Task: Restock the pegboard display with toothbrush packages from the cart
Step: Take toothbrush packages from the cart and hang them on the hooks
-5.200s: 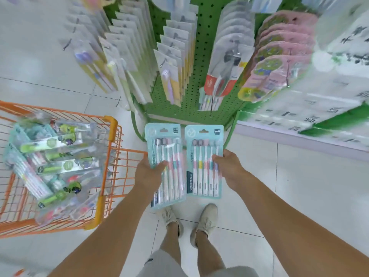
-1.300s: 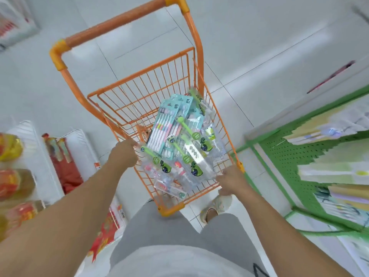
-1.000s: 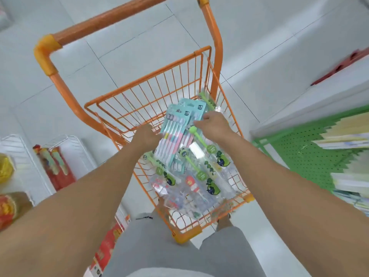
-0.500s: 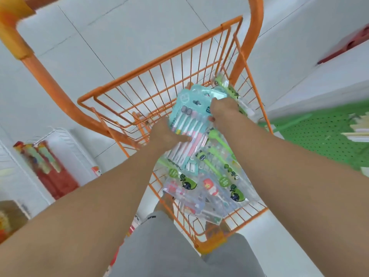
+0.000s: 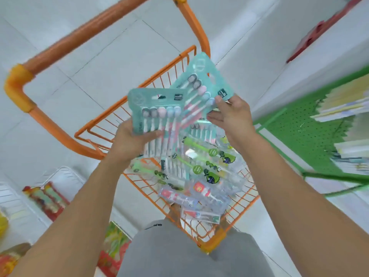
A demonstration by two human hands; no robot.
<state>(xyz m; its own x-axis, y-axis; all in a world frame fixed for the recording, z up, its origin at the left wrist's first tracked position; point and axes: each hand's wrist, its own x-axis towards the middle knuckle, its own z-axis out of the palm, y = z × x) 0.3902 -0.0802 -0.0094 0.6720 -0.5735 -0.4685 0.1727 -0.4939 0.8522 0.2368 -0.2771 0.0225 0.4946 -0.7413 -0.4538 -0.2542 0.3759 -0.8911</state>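
Gripping one teal toothbrush pack (image 5: 157,112) in left hand (image 5: 131,140), a second teal pack (image 5: 201,86) pinched in right hand (image 5: 233,118), both above the orange cart (image 5: 219,234). More packages (image 5: 201,176) lie in its basket; green pegboard (image 5: 305,132) at right.

- You stand in a shop aisle.
- Orange wire cart (image 5: 111,124) holds packaged toothbrushes (image 5: 201,168).
- Green pegboard display (image 5: 303,134) at your right carries hanging stock; packaged goods (image 5: 46,198) on white racks at left.
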